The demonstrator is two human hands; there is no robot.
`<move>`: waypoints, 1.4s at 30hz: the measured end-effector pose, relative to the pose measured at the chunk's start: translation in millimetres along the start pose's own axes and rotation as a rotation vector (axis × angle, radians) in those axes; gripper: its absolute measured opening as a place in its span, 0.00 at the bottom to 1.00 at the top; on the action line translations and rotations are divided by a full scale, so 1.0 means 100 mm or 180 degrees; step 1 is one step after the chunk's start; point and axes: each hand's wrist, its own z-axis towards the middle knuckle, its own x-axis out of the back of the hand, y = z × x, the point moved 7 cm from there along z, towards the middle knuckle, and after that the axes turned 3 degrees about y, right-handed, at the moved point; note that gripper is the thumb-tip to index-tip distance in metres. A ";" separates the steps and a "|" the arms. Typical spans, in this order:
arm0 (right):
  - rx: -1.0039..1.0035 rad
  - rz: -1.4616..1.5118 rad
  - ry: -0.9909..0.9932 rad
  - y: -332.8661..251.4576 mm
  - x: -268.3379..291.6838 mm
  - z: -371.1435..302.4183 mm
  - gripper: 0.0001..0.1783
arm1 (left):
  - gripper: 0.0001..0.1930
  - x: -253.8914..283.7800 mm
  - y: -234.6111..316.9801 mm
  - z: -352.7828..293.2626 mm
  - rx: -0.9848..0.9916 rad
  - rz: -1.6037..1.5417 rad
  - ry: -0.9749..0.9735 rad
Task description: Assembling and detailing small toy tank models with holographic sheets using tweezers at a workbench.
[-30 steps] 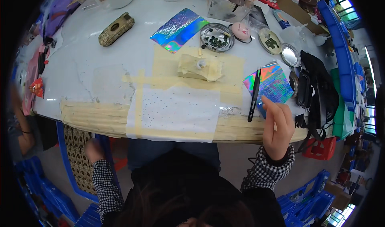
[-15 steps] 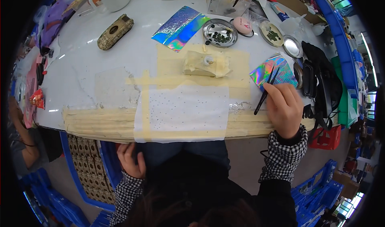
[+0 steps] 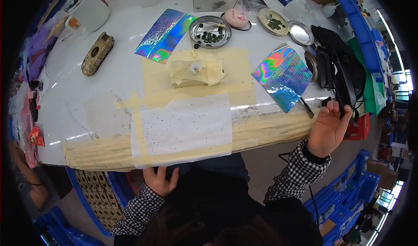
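Observation:
My right hand (image 3: 327,130) is raised at the table's right front edge, fingers loosely bent and apart, with nothing visible in it. Just left of it lie dark tweezers (image 3: 307,108), their front part hidden at a shiny holographic pouch (image 3: 283,76). Below the front edge rests my left hand (image 3: 160,181), fingers spread and empty, its fingertips close to the edge of a white sheet (image 3: 187,124). Tiny dark specks dot that sheet, which is taped down. Behind it sits a tape-covered block (image 3: 183,77) with a small clear cup (image 3: 196,67) on top.
A metal dish (image 3: 210,32) holds dark green bits beside a pink rounded object (image 3: 236,18). A second holographic pouch (image 3: 163,35) and a camouflage-patterned shell (image 3: 97,54) lie further left. Black bag-like material (image 3: 344,63) is at the right. A blue crate (image 3: 96,198) of similar shells stands below the table.
My right hand has let go of the tweezers and moved right, its fingers turned upward. The tweezers now lie by the holographic pouch. The whole view has shifted and tilted.

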 end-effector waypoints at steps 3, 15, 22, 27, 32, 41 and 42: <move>0.0861 -0.2122 0.0029 -0.18 -0.22 -0.07 0.23 | 0.26 0.00 0.01 0.02 0.0014 -0.0035 -0.0009; 0.1266 -0.4922 -0.0601 0.17 -0.62 0.07 0.12 | 0.21 0.02 0.03 0.06 -0.0013 -0.0068 0.0318; 0.1254 -0.3560 -0.0498 0.06 -0.60 0.03 0.15 | 0.17 -0.02 0.03 -0.07 -0.0228 -0.0377 0.0374; 0.0407 -0.1996 -0.0879 -0.24 -0.93 -0.29 0.20 | 0.18 0.01 0.26 0.04 -0.0836 -0.1765 -0.0148; -0.0368 -0.1025 -0.2394 0.07 -1.31 -0.68 0.20 | 0.36 0.10 0.63 0.52 0.0102 -0.5032 -0.1342; -0.0004 -0.1617 -0.2468 0.35 -1.54 -1.14 0.17 | 0.14 0.24 0.60 0.48 0.1378 -0.5271 -0.0758; 0.0577 -0.1863 -0.2233 0.30 -1.55 -1.16 0.22 | 0.12 0.27 0.59 0.48 0.1405 -0.5318 -0.0648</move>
